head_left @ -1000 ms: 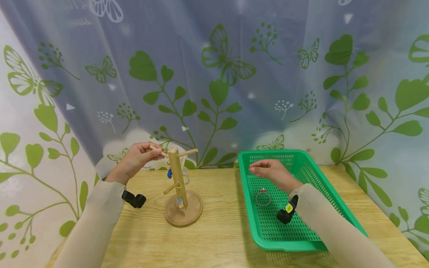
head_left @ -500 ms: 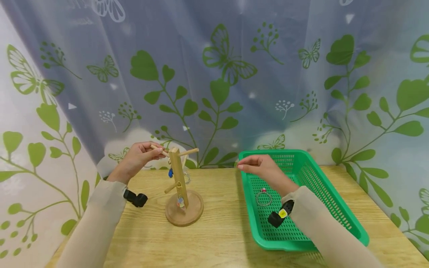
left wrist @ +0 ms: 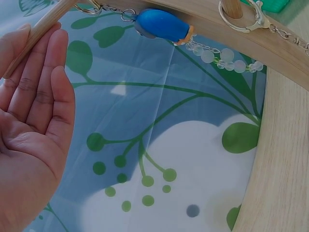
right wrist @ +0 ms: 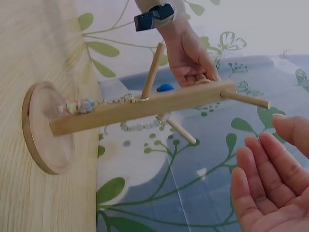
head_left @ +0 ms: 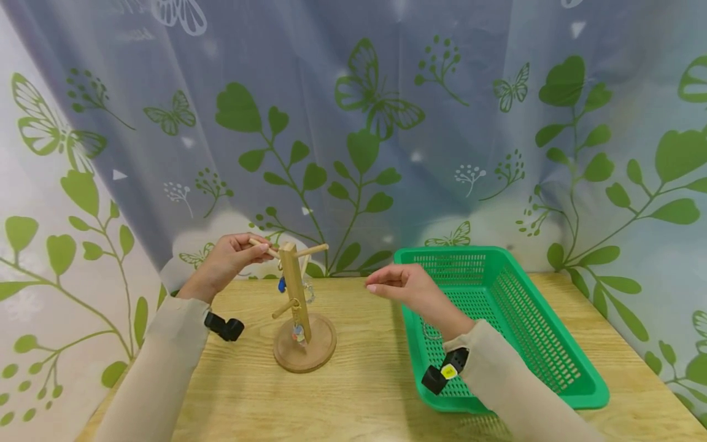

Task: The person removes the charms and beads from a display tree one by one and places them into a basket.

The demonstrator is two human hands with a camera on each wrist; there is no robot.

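Note:
My left hand (head_left: 229,261) pinches an upper peg of a wooden peg stand (head_left: 293,279) with a round base. In the left wrist view the peg (left wrist: 43,31) lies between thumb and fingers. A keychain with a blue charm (left wrist: 163,24) hangs from that peg, close to the post. Behind the post dangles a strand of clear beads (left wrist: 227,60). On the lower front peg hangs a keychain with a pale multicoloured charm (head_left: 298,333). My right hand (head_left: 409,288) hovers between stand and basket, fingers loosely bent, holding nothing. In the right wrist view a bare upper peg (right wrist: 246,100) points toward it.
A green perforated basket (head_left: 593,396) stands on the wooden table (head_left: 359,393) at the right. Inside it lies a beaded bracelet (head_left: 431,331), partly hidden by my right wrist. A curtain with leaves and butterflies (head_left: 353,153) hangs right behind the table.
My right hand has moved left, from over the basket to past its left rim, and its forearm now covers part of the bracelet. The left hand has kept its place on the peg.

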